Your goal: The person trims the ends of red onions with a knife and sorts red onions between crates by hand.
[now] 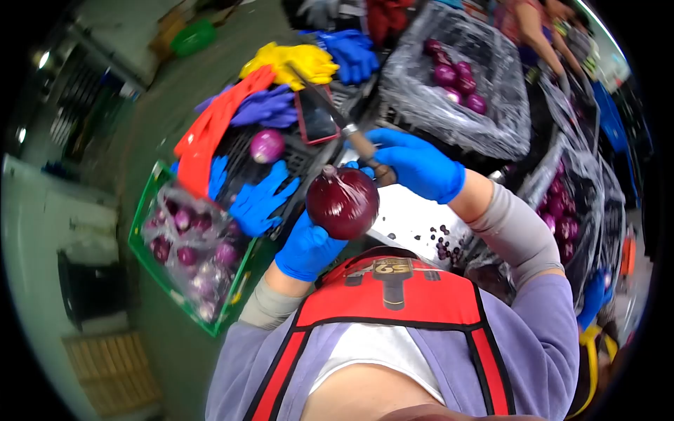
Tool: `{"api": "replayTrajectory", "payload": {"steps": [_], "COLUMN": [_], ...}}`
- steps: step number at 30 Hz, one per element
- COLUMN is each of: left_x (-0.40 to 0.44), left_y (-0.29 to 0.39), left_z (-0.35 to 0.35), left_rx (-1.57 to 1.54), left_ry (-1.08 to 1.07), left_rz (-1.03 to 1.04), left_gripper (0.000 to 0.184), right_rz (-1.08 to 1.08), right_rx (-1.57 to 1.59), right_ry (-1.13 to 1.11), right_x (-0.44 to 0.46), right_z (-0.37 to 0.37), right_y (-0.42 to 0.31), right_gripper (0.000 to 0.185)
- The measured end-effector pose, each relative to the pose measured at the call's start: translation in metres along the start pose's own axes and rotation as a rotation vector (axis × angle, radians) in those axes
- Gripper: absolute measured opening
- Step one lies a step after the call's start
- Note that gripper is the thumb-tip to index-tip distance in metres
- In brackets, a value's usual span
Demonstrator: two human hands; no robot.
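Note:
My left hand, in a blue glove, holds a large dark red onion from below, its stem end facing up. Just above and to the right, my right hand, also gloved in blue, is closed round the brown handle of a knife. The blade points up and to the left, away from the onion, over a phone with a red edge. Behind both hands is a white surface with small dark bits on it. A peeled purple onion rests on a black crate to the left.
Yellow, red and blue gloves lie on the black crate. A green crate of bagged onions stands at the left. Plastic-lined crates with onions are at the right. Another person is at the top right.

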State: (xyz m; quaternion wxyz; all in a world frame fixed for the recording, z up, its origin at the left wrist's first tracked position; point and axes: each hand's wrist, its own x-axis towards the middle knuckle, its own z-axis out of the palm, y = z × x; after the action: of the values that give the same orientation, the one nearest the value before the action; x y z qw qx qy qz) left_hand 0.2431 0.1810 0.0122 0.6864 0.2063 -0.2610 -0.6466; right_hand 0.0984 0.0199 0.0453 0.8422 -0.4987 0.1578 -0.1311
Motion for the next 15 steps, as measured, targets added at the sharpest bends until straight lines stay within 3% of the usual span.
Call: {"api": "replayTrajectory", "payload": {"steps": [4, 5, 9, 11, 13, 14, 15], "left_x": [0.045, 0.056, 0.097, 0.105, 0.113, 0.113, 0.114], "left_y": [-0.029, -0.037, -0.07, -0.085, -0.104, -0.11, -0.116], "left_z": [0.003, 0.012, 0.028, 0.048, 0.06, 0.074, 0.084], "left_rx": [-0.103, -0.012, 0.089, 0.096, 0.062, 0.066, 0.072], "left_ry": [-0.132, -0.114, -0.301, -0.338, -0.431, -0.449, -0.465], "left_rz": [-0.186, -0.143, -0.256, -0.283, -0.362, -0.385, -0.405], "left_gripper": [0.108, 0.107, 0.101, 0.098, 0.095, 0.097, 0.1], "right_rz": [-0.149, -0.215, -0.31, -0.518, -0.469, -0.382, -0.45], "right_rx": [-0.137, -0.202, -0.438, -0.515, -1.043, -1.155, -1.233], "right_ry": [0.269, 0.351, 0.659, 0.752, 0.846, 0.929, 1.013], "right_x": [-0.087, -0.107, -0.179, -0.203, -0.228, -0.239, -0.245], "right_z": [-0.056, -0.06, -0.023, -0.009, -0.009, -0.005, -0.009], "right_y": [-0.004, -0.002, -0.012, -0.001, 0.001, 0.001, 0.009], "right_gripper": [0.056, 0.056, 0.044, 0.039, 0.04, 0.043, 0.041]}}
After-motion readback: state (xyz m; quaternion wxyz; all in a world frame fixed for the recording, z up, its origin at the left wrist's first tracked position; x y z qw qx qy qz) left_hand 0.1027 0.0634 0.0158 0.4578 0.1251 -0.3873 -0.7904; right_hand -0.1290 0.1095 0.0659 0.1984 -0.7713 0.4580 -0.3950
